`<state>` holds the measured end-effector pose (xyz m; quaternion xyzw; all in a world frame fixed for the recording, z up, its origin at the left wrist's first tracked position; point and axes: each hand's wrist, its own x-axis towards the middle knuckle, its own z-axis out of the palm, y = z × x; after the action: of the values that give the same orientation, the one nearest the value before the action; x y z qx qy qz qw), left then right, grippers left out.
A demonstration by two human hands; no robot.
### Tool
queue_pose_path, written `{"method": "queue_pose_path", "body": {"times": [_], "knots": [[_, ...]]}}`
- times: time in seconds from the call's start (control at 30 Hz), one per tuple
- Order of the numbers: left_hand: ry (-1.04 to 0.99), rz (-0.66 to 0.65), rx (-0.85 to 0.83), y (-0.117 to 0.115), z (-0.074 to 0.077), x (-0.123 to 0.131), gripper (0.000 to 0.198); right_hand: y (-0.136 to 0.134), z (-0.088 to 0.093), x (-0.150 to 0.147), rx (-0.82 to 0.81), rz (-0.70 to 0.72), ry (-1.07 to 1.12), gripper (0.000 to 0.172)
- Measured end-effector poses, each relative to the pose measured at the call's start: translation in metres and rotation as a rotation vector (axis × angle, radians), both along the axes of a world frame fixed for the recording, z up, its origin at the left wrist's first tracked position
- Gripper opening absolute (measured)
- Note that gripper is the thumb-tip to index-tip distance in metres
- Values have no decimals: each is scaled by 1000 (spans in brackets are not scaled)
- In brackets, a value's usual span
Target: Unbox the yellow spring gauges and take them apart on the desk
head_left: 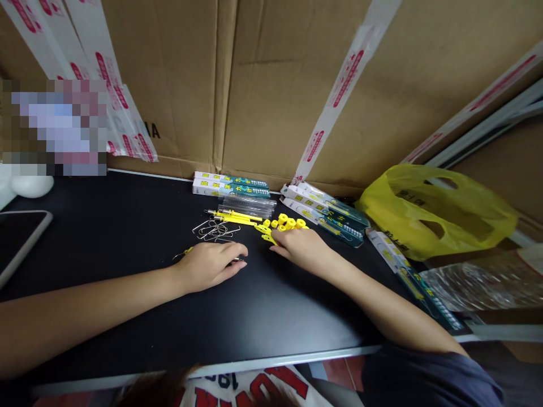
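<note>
My left hand (210,263) is closed around a thin rod, whose dark tip (241,259) pokes out by the fingertips. A yellow end with a wire hook (183,253) shows behind the same hand. At the small yellow plastic pieces (265,230), my right hand (299,246) has its fingers bent together; what lies between them is hidden. Yellow nut-shaped caps (283,219) sit just beyond these fingers. Between the hands and the boxes lie bent metal hooks (214,230), yellow rods with metal springs (237,217) and clear plastic tubes (248,206).
Printed slim boxes lie at the back (231,183), back right (324,212) and right (413,280). A yellow plastic bag (436,215) and clear wrapping (483,280) are at the right. A tablet-like device (21,240) rests at the left. Cardboard (263,85) stands behind the black table (237,333).
</note>
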<state>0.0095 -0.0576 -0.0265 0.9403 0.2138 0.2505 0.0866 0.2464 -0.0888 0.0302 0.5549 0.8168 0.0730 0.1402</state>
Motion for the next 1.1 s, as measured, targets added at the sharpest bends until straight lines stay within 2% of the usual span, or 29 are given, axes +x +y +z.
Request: {"method": "queue_pose_path", "body": {"times": [0.17, 0.27, 0.37, 0.43, 0.5, 0.63, 0.77, 0.87, 0.97, 1.1], "knots": [[8, -50, -4, -1, 4, -1, 18, 3, -5, 0, 101, -26, 17, 24], [23, -130, 37, -2, 6, -1, 22, 2, -9, -2, 138, -18, 120, 30], [70, -284, 139, -5, 8, -2, 26, -2, -16, -9, 123, 58, 321, 27], [104, -402, 217, -9, 9, -2, 21, -5, -24, -15, 90, 146, 474, 24], [107, -488, 260, -15, 11, -1, 14, -8, -34, -20, 55, 239, 612, 37], [42, -608, 177, -24, 19, 2, 16, -12, -51, -28, 10, 335, 813, 58], [36, -697, 106, -28, 22, 6, 19, -14, -55, -30, -58, 401, 928, 54], [67, -724, 113, -28, 17, 8, 21, -15, -55, -30, -90, 472, 966, 39], [96, -678, 93, -27, 14, 7, 23, -14, -57, -30, -67, 479, 1046, 25], [-45, -531, 279, -19, 12, 2, 21, -11, -62, -28, 10, 394, 1169, 15]]}}
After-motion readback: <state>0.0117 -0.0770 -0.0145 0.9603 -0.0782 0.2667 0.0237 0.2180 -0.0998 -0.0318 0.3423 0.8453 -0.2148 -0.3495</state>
